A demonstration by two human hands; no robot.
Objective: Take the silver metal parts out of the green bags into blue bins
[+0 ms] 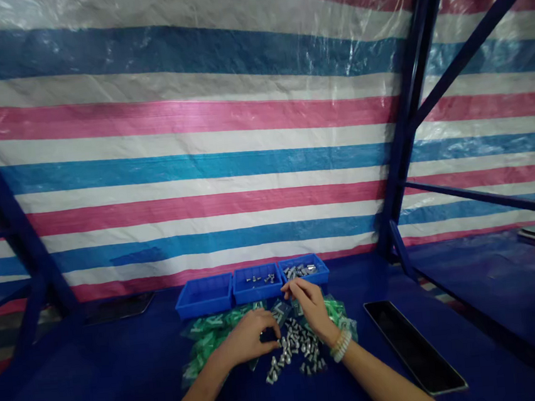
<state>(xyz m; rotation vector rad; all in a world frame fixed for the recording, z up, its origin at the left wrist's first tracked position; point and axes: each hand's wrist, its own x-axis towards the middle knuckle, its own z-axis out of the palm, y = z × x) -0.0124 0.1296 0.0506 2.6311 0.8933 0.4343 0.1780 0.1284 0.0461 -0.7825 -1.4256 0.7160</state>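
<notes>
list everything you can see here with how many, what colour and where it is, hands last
striped sheet: one, pink, blue and white, behind table
frame posts: two main, dark blue, either side
table: one, blue, beneath
bins: three, blue, row at back
binned metal parts: several, silvery, middle and right bins
loose metal parts: many, silvery, between the forearms
plastic bags: uncountable, clear with green, around hands
phone: one, black, right
flat object: one, dark, back left
bracelet: pale, right wrist
left hand: one, beside loose parts
right hand: one, before right bin
</notes>
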